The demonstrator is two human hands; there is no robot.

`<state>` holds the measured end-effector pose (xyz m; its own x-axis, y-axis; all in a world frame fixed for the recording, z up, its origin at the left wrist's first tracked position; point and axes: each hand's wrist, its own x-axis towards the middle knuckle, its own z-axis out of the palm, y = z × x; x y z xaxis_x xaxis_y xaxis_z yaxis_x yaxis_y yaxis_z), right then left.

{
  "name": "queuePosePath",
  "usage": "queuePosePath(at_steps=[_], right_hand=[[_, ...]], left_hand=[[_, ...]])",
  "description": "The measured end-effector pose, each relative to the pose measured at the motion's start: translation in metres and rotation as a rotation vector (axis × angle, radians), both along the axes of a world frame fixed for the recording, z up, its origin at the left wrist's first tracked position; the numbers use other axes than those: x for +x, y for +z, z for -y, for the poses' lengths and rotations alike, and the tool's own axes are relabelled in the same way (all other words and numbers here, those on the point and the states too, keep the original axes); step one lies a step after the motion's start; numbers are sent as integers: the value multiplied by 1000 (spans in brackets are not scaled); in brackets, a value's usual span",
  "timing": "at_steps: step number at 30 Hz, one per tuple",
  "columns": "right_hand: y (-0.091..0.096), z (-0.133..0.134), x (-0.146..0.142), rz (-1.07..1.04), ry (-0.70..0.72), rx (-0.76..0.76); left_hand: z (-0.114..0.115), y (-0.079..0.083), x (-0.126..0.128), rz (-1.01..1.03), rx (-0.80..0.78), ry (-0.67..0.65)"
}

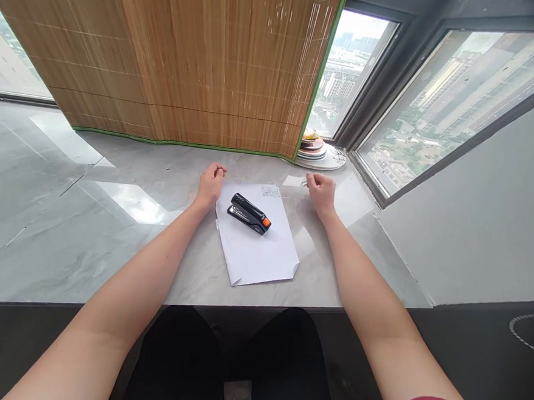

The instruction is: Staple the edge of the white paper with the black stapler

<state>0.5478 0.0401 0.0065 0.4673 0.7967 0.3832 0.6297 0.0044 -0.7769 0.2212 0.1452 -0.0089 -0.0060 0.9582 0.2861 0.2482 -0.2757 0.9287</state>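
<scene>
Stapler (252, 211): obstructs passage over the paper (263, 254)
Blind (203, 61): bars most of the far edge
Plates (313, 156): block the far right corner
Desk (93, 255): passable toward the left

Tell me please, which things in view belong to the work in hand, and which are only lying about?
Probably belong:
black stapler
white paper beneath it
small unclear item in the right hand

Just around:
stacked plates by the window
slatted blind, hanging
</scene>
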Motion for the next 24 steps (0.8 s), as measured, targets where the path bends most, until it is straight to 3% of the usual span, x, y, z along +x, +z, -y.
queuePosePath(at_steps=[4,6,8,10,16,21,22,24], right_hand=[[12,19,-80,31,771,-88],[13,30,-110,80,940,-190],[12,40,-122,91,922,-264],[10,53,-115,82,849,-307],[5,110,-44,37,527,-322],[13,114,9,-104,514,-231],[15,109,21,-132,432,-190],[15,98,48,-67,110,-177]], left_hand=[[-2,0,-1,60,3,16],[-2,0,-1,75,1,28],[-2,-1,-2,81,-5,31],[-2,-1,-2,77,-10,20],[0,1,-2,36,-35,7],[2,5,-1,30,-50,19],[3,5,-1,27,-52,21],[4,7,-1,24,-55,25]])
